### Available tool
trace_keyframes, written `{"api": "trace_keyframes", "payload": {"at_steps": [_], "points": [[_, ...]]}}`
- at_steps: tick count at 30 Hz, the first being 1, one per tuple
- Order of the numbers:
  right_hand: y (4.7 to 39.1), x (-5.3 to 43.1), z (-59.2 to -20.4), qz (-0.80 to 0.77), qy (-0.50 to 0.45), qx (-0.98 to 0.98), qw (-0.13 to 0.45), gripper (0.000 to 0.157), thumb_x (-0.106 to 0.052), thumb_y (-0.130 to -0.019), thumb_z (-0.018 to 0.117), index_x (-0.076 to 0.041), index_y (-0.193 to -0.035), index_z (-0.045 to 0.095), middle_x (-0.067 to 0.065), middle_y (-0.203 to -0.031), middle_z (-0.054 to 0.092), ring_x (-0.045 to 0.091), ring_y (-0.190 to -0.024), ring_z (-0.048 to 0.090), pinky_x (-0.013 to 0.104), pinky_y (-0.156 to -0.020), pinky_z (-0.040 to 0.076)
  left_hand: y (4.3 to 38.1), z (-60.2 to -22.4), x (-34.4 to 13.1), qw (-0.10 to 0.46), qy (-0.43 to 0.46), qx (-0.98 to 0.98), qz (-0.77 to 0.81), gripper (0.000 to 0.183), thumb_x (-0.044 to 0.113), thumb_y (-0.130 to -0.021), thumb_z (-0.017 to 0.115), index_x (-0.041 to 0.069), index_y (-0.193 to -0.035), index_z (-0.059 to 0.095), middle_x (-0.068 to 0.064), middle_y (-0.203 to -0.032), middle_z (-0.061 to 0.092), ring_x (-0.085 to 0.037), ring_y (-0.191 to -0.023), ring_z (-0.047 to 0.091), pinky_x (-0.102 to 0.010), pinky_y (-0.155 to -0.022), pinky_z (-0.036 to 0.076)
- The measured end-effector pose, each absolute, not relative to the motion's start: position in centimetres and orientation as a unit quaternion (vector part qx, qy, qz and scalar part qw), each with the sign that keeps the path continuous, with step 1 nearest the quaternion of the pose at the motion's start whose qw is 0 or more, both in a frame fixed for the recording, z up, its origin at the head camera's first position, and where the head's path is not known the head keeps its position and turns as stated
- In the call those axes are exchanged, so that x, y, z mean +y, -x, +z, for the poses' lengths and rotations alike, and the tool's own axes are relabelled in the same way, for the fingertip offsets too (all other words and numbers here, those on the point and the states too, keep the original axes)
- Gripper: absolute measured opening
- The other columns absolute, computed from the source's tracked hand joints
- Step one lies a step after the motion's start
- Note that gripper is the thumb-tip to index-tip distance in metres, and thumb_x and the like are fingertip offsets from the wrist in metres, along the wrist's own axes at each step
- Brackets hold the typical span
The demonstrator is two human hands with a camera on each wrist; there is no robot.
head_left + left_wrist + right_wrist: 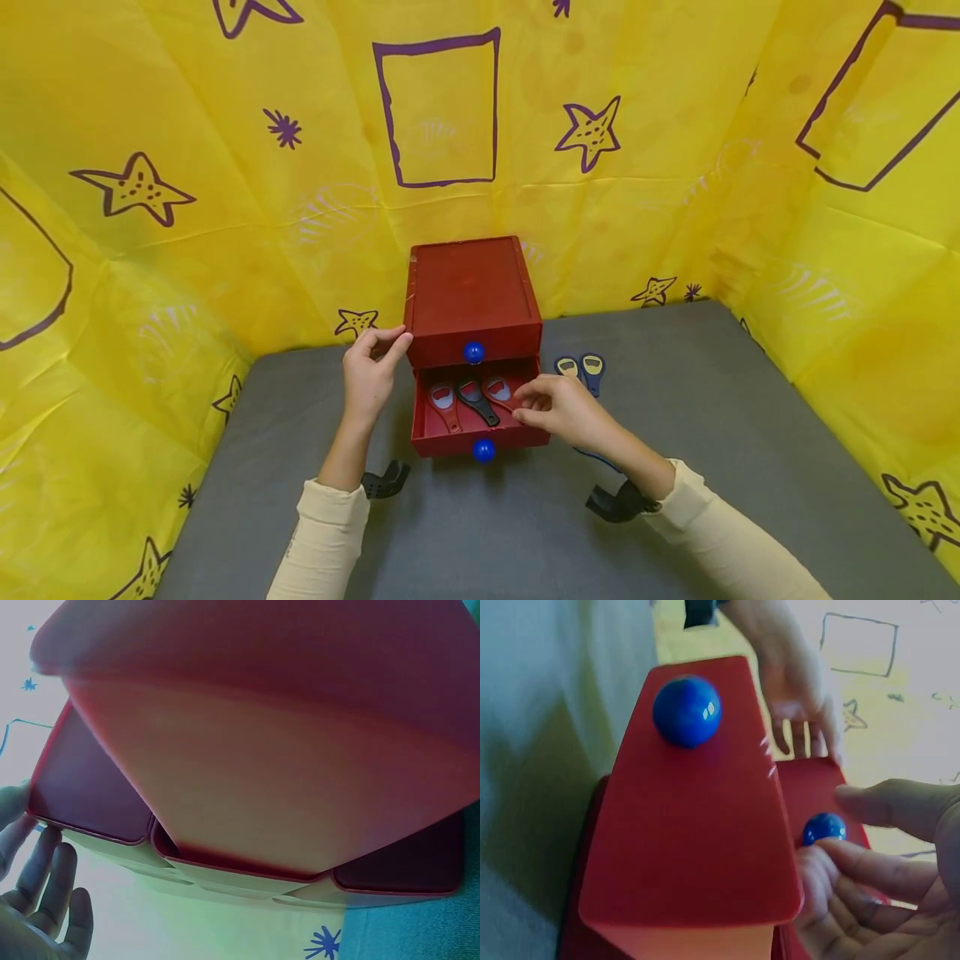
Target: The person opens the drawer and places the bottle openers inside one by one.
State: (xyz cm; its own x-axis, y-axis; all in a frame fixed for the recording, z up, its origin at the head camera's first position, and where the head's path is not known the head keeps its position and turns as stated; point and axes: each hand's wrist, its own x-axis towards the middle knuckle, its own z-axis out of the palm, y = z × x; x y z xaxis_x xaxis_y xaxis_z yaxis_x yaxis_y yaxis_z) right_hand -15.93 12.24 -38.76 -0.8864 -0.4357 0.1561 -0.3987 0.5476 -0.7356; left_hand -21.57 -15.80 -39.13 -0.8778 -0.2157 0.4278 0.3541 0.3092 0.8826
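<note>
A red two-drawer box (472,287) stands near the back wall, its upper drawer closed and its lower drawer (450,444) pulled out. Inside lie a red bottle opener (444,402), a black bottle opener (477,402) and another red bottle opener (497,392). My left hand (369,375) touches the box's upper left front corner with thumb and forefinger; its other fingers (56,889) are spread. Over the drawer's right side is my right hand (566,408), beside the handle of the rightmost opener. Its thumb and forefinger look apart; the fingertips' contact is partly hidden.
Two blue-and-yellow bottle openers (592,372) lie on the grey table (675,400), right of the box. A thin blue edge of something (596,457) shows beneath the right wrist. Blue knobs (483,451) project from the drawer fronts. Yellow patterned cloth (300,208) encloses the table's back and sides.
</note>
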Motion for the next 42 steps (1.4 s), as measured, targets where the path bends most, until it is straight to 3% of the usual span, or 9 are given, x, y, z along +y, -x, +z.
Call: {"api": "trace_keyframes", "payload": {"at_steps": [9,16,23,28,33,38,42], "points": [[14.7,12.4,-38.4,-0.472,0.257,0.841,0.055,0.020,-0.018,-0.085,0.075,-0.004,-0.099,0.073,0.003,-0.083,0.069,0.004,-0.073,0.058,0.021,-0.065,0.052,21.4,-39.1,-15.9,0.251,0.055,-0.772,-0.582,0.025,0.015,-0.086,0.075,-0.001,-0.104,0.073,-0.019,-0.098,0.066,0.002,-0.079,0.058,-0.013,-0.071,0.049],[13.8,12.2,-39.2,-0.504,0.296,0.801,0.130,0.025,-0.016,-0.087,0.073,0.003,-0.103,0.071,0.009,-0.084,0.072,0.001,-0.072,0.061,0.022,-0.064,0.054,21.6,-39.3,-16.0,0.253,0.058,-0.773,-0.579,0.024,0.017,-0.086,0.075,-0.001,-0.103,0.073,-0.019,-0.096,0.066,0.001,-0.079,0.059,-0.014,-0.071,0.049],[13.1,11.7,-41.0,-0.501,0.313,0.783,0.196,0.025,-0.020,-0.092,0.068,0.001,-0.105,0.071,0.009,-0.084,0.072,0.005,-0.069,0.062,0.023,-0.064,0.055,21.5,-39.3,-15.9,0.251,0.059,-0.770,-0.584,0.024,0.016,-0.086,0.075,-0.001,-0.103,0.073,-0.018,-0.097,0.067,0.001,-0.079,0.059,-0.014,-0.070,0.048],[12.6,11.2,-43.1,-0.502,0.299,0.778,0.231,0.024,-0.021,-0.094,0.065,0.000,-0.102,0.071,0.013,-0.079,0.070,0.012,-0.064,0.063,0.030,-0.062,0.057,21.5,-39.3,-15.9,0.257,0.061,-0.767,-0.585,0.023,0.014,-0.085,0.075,-0.001,-0.103,0.073,0.001,-0.090,0.066,0.000,-0.079,0.059,-0.013,-0.070,0.049],[12.2,10.0,-44.8,-0.514,0.249,0.787,0.232,0.027,-0.022,-0.095,0.063,0.002,-0.101,0.071,0.019,-0.076,0.068,0.017,-0.061,0.062,0.024,-0.057,0.053,21.6,-39.5,-16.1,0.260,0.069,-0.765,-0.586,0.024,0.015,-0.085,0.075,-0.001,-0.104,0.072,0.018,-0.086,0.061,-0.002,-0.080,0.060,-0.014,-0.071,0.050],[12.0,8.7,-45.8,-0.536,0.206,0.791,0.210,0.031,-0.025,-0.097,0.059,0.003,-0.091,0.070,0.012,-0.073,0.068,0.010,-0.061,0.059,0.024,-0.056,0.052,21.6,-39.5,-16.1,0.261,0.068,-0.765,-0.584,0.025,0.015,-0.085,0.075,-0.002,-0.104,0.072,0.018,-0.086,0.060,-0.002,-0.080,0.059,-0.012,-0.071,0.050],[11.8,7.9,-46.5,-0.551,0.192,0.789,0.193,0.037,-0.025,-0.098,0.058,0.006,-0.084,0.068,0.013,-0.070,0.068,0.009,-0.060,0.059,0.028,-0.057,0.054,21.7,-39.6,-16.0,0.261,0.062,-0.767,-0.583,0.025,0.016,-0.085,0.076,-0.001,-0.103,0.073,0.011,-0.087,0.062,-0.002,-0.080,0.059,-0.013,-0.071,0.049]]}}
